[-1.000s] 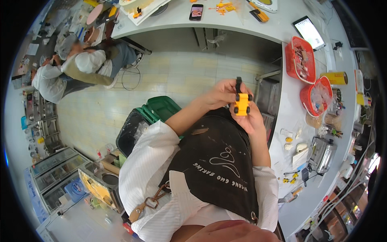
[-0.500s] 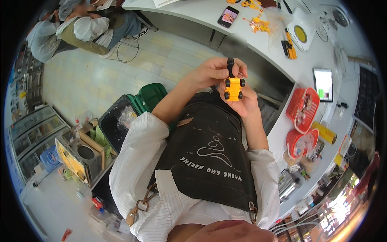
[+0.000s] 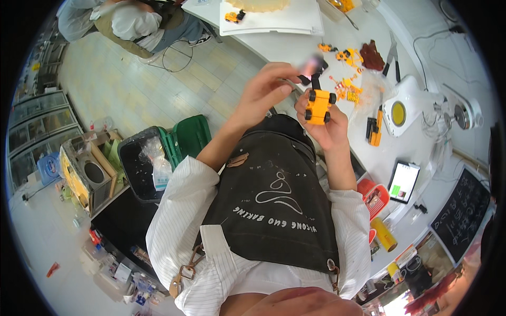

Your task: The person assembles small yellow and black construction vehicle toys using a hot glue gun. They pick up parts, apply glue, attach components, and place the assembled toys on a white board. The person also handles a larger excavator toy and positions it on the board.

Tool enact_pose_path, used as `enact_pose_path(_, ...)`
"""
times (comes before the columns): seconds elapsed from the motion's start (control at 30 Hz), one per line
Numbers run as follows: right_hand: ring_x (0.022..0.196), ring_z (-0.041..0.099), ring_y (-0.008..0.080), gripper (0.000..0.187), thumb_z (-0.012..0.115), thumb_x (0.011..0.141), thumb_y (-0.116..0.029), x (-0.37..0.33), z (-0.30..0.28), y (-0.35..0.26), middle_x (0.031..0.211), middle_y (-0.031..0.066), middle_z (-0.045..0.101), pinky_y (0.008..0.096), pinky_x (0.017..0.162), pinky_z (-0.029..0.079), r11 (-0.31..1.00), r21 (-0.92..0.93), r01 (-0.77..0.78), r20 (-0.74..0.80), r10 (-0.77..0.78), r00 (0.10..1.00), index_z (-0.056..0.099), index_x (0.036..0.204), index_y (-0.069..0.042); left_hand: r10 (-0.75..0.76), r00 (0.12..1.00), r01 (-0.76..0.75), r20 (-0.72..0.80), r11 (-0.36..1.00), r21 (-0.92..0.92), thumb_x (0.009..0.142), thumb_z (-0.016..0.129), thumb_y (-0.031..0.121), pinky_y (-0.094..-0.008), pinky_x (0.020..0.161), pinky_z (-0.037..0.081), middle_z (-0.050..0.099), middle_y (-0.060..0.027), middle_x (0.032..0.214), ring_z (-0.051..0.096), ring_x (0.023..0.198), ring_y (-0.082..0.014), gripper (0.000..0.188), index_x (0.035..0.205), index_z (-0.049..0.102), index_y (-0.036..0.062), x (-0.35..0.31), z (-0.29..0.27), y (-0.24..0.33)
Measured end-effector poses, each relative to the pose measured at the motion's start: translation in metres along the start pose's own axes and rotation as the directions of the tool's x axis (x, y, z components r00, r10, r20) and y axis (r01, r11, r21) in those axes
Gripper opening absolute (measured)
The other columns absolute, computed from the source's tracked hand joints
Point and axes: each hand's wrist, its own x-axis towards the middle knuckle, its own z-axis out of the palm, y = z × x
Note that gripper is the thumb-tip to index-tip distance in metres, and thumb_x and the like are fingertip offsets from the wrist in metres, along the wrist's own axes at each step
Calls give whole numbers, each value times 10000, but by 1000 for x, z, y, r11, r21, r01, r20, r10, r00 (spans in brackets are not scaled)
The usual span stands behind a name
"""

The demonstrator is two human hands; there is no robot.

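My right hand (image 3: 332,129) is closed around a yellow toy construction vehicle (image 3: 318,109), whose flat underside and black wheels show. A black arm (image 3: 315,82) juts from its far end, with a dark piece at its tip. My left hand (image 3: 266,95) is just left of that tip, its fingers stretched out and thumb apart. Its fingertips are at or very near the dark piece; whether they touch is unclear. Behind the toy, a phone (image 3: 322,64) lies on the white table (image 3: 284,46), partly hidden by blur.
On the table are small yellow toy parts (image 3: 348,90), another yellow toy vehicle (image 3: 375,128), pliers-like black-handled tool (image 3: 391,55), a white scale-like device (image 3: 403,108) and a tablet (image 3: 404,181). A red basket (image 3: 375,197) stands at right. A black bin (image 3: 138,163) with green lid stands left.
My left hand has drawn away to the left from the toy's black arm, its fingers spreading. The toy moved slightly right in my right hand. The view has shifted, showing more of the table.
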Motion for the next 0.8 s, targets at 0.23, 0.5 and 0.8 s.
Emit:
enact_pose_path(0.23,1131,632,301,417,575,967,-131,50,8,2,1240,203,630,417,996,510,989,145,-41,175,15,985,514,1312,95,307,948,-315,82,871,377,769,557,-105,-359,953,495,560,-146,1308,580,1170,-272,528,1254,681,63,27,-38,45)
enact_pose_path(0.5,1096,543,255,481,608,962,-286,79,23,24,1187,160,575,361,913,494,1000,-22,-2,6,2,1000,521,1314,29,324,928,-374,186,794,480,723,526,-128,-365,885,538,597,-148,1293,608,1141,-280,554,1180,744,95,44,-79,65)
enact_pose_path(0.8,1086,545,261,463,586,974,-263,83,29,22,1171,168,572,340,891,498,999,17,37,-18,-37,999,512,1304,53,285,936,-350,205,804,481,703,540,-123,-356,880,535,625,-155,1279,625,1113,-270,590,1224,721,86,52,-82,70)
